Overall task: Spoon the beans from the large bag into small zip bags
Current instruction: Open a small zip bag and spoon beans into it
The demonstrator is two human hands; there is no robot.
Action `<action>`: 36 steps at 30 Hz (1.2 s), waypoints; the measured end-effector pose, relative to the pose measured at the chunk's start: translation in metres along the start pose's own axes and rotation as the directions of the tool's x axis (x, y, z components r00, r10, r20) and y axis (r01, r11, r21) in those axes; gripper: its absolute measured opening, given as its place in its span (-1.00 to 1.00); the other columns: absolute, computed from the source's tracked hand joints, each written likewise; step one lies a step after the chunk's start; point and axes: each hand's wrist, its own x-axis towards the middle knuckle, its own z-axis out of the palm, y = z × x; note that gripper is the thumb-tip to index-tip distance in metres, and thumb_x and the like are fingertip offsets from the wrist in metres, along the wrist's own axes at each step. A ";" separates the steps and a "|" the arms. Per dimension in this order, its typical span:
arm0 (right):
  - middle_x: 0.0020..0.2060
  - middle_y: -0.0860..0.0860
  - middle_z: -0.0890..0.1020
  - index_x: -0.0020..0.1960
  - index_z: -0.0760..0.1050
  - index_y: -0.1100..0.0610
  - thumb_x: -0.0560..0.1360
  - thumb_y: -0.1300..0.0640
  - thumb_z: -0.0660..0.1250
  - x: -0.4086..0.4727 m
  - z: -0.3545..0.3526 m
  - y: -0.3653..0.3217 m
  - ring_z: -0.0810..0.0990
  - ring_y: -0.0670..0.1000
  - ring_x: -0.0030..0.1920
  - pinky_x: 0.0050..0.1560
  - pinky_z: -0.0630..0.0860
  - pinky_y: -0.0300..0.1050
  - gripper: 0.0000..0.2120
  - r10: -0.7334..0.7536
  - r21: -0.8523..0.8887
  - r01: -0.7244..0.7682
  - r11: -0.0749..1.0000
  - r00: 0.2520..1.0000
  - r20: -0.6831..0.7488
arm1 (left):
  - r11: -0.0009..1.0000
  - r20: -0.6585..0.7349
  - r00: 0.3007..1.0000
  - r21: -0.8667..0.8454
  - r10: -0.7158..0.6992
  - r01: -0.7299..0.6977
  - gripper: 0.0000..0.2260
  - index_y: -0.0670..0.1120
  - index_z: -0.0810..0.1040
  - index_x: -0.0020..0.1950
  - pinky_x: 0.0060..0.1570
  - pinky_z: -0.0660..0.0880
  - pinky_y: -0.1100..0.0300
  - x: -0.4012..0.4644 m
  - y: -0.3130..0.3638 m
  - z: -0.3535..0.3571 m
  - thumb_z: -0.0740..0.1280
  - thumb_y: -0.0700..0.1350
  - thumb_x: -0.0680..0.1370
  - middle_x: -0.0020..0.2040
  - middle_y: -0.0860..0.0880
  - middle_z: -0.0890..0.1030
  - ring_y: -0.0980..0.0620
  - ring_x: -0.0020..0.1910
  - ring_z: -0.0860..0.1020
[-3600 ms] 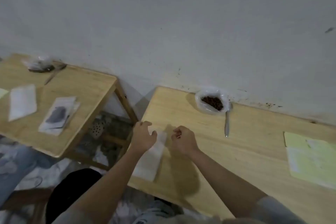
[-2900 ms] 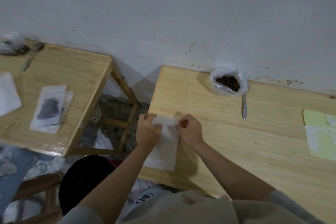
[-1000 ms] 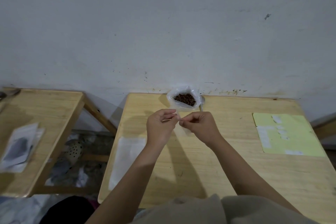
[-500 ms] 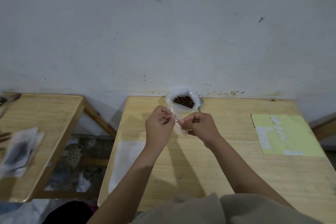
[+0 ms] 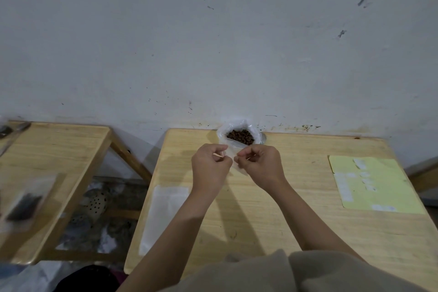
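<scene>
At the centre of the frame a small zip bag point(image 5: 231, 153) is being held up over the table point(image 5: 272, 208), pinched at its top edge between the curled fingers of the left hand point(image 5: 209, 168) and those of the right hand point(image 5: 260, 165). The clear plastic is hard to make out, and its mouth looks possibly parted. Just behind the hands, against the wall, the large bag point(image 5: 239, 136) is seen standing open, brown beans point(image 5: 240, 137) showing inside. A stack of flat zip bags point(image 5: 163, 213) is laid at the table's left edge, lower left of centre. A yellow sheet point(image 5: 374, 185) is set at the right. A second table point(image 5: 47, 173) is seen at far left.
</scene>
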 end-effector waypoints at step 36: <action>-0.12 0.06 0.69 -0.16 0.65 0.11 0.13 0.16 0.64 0.023 -0.030 -0.025 0.58 -0.03 -0.33 -0.17 0.61 -0.13 -0.68 0.109 -0.179 -0.088 0.980 0.988 0.109 | 0.726 0.290 0.843 0.430 0.452 -0.537 0.01 -0.14 0.09 0.49 0.34 0.23 0.01 0.012 -0.051 0.000 0.42 0.27 0.20 0.40 -0.09 0.24 -0.04 0.37 0.22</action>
